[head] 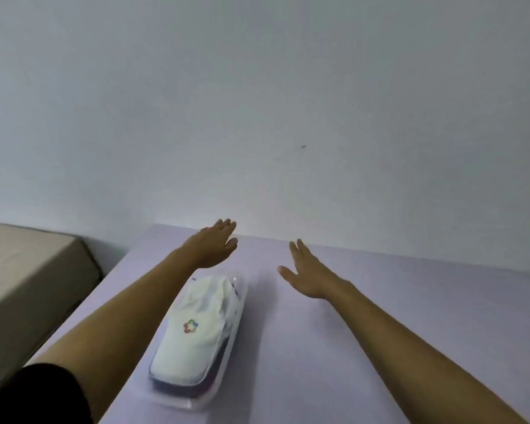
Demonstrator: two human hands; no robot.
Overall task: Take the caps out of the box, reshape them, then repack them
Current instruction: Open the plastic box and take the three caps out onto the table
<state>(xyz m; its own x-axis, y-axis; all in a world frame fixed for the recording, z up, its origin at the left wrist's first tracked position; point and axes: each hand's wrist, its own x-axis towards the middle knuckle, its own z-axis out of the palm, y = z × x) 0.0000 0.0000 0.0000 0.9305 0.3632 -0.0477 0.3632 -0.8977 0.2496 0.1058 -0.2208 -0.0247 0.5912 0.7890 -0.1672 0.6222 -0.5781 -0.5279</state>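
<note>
A clear plastic box (237, 313) lies lengthways on the pale purple table (380, 332). Inside it a white cap (193, 338) with a small coloured logo lies on top, and a dark cap edge shows beneath it. My left hand (214, 244) hovers beyond the box's far end, palm down, fingers apart, holding nothing. My right hand (306, 270) is stretched out to the right of the box, fingers spread, holding nothing. Neither hand touches the box.
A plain white wall (257, 102) rises right behind the table's far edge. A beige mattress or cushion (22, 286) sits lower at the left, beside the table's left edge. A black sleeve (34, 396) covers my left upper arm.
</note>
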